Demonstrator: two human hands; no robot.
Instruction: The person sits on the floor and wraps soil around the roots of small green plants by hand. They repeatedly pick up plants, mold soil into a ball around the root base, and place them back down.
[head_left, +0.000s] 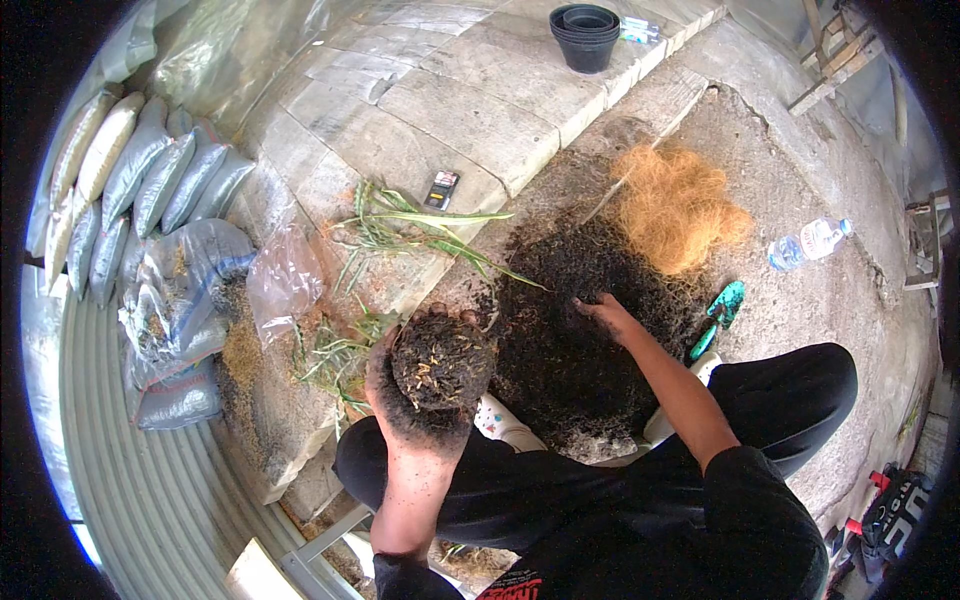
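My left hand (427, 426), coated in dark soil, cups a rounded soil ball (444, 366) with pale husk-like bits on top. Its fingertips curl around the far side of the ball. On the ground to the right spreads a heap of dark potting soil (562, 375). My right hand (606, 313) reaches into that heap; the thumb shows, while the other fingers are mostly hidden, so their grip is unclear. Long green-and-pale leafy plants (420, 219) lie on the slab just beyond the ball, and more cut leaves (334, 360) lie left of my left hand.
Orange-brown fibre (679, 210) lies beyond the heap, with a green hand trowel (718, 319) and water bottle (810, 244) to its right. Nested black pots (585, 41) stand far off. Left are filled sacks (161, 176) and a clear plastic bag (285, 281). A small pack (442, 190) rests on the slab.
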